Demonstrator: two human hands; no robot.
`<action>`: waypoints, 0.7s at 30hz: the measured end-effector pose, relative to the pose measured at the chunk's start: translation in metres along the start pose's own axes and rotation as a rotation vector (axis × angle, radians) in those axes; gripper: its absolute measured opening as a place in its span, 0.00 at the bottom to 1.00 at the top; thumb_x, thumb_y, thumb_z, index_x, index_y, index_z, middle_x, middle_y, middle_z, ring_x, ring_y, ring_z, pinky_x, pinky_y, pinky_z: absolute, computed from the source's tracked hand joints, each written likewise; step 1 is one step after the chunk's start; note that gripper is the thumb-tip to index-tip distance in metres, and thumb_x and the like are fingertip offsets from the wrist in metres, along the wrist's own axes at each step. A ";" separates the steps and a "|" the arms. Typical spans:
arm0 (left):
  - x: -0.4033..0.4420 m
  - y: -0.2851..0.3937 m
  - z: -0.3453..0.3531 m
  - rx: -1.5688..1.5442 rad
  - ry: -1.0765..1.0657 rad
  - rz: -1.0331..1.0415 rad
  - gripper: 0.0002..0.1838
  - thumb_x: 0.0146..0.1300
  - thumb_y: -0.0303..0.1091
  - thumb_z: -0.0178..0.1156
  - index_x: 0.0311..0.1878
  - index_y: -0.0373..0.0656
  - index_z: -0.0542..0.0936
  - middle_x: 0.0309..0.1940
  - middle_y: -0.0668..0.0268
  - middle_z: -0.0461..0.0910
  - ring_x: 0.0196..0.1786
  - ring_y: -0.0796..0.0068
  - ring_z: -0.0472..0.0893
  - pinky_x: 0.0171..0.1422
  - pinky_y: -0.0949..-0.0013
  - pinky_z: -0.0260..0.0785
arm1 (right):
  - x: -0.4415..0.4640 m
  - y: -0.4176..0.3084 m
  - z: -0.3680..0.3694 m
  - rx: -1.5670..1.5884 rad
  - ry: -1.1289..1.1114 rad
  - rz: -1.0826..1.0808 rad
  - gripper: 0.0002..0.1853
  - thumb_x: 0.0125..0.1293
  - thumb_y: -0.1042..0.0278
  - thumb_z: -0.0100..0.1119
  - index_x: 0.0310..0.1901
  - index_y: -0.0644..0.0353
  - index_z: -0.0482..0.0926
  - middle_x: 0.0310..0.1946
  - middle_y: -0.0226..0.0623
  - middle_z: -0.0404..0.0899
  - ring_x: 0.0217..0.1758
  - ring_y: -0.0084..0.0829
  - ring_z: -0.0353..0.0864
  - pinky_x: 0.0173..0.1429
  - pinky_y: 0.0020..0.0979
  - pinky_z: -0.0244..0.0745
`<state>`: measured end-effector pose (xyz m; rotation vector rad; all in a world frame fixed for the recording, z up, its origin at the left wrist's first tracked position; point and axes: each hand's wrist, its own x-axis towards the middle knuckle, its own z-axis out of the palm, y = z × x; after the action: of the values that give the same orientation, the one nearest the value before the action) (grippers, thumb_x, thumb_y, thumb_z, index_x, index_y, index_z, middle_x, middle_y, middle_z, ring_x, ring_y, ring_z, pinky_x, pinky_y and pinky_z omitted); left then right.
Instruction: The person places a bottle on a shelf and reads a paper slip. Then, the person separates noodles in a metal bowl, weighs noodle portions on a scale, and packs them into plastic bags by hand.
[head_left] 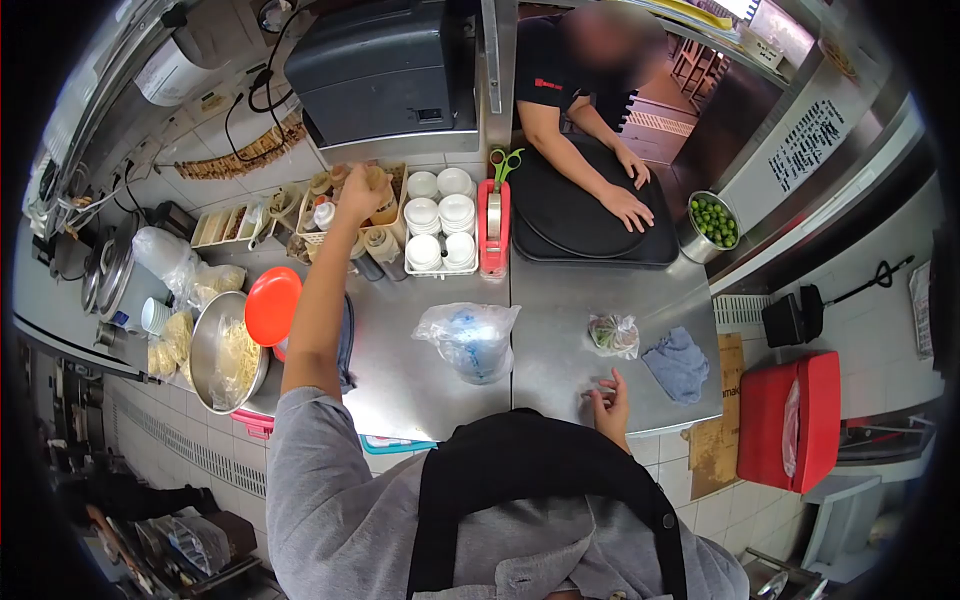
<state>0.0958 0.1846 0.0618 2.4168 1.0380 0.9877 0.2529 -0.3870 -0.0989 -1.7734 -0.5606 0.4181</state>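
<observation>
My left hand (358,196) reaches to a basket of bottles (396,186) at the back of the steel counter. Its fingers look closed. Whatever they may hold is hidden, though a bottle with orange contents (384,208) stands right beside them. Near the counter's front edge, my right hand (609,402) is empty, with its fingers apart. Just beyond it sit a small knotted clear bag (613,335) with something green and red inside and a folded blue cloth (677,364). A clear plastic bag with blue print (468,340) lies at mid-counter.
White cups (441,219) stand stacked in a rack beside a red tape dispenser (493,230) with green scissors. Across the counter, a person rests both hands on black trays (572,205). A bowl of limes (712,226) is at right; a metal bowl (212,350) and red plate (275,305) are left.
</observation>
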 end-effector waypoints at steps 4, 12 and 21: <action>-0.010 0.005 0.011 -0.008 0.014 -0.064 0.34 0.57 0.45 0.62 0.60 0.35 0.62 0.46 0.46 0.78 0.49 0.42 0.76 0.56 0.55 0.67 | 0.002 -0.005 0.002 0.009 -0.023 -0.001 0.32 0.60 0.79 0.58 0.67 0.56 0.60 0.46 0.39 0.75 0.35 0.23 0.78 0.38 0.23 0.74; -0.007 0.000 0.025 0.145 -0.059 -0.263 0.48 0.54 0.50 0.64 0.70 0.37 0.49 0.54 0.48 0.74 0.60 0.38 0.66 0.65 0.51 0.60 | -0.003 0.003 0.012 0.031 -0.069 0.053 0.26 0.60 0.77 0.58 0.61 0.58 0.67 0.42 0.35 0.76 0.33 0.20 0.76 0.36 0.23 0.73; -0.070 0.029 -0.023 0.008 0.278 0.208 0.47 0.54 0.46 0.68 0.68 0.30 0.55 0.60 0.43 0.66 0.62 0.48 0.65 0.67 0.53 0.54 | -0.019 0.011 -0.009 -0.055 -0.091 0.159 0.09 0.62 0.70 0.59 0.42 0.62 0.80 0.26 0.29 0.78 0.30 0.19 0.75 0.36 0.23 0.72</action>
<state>0.0599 0.1143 0.0607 2.4810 0.8870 1.4256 0.2436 -0.4072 -0.1073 -1.8653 -0.5006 0.6016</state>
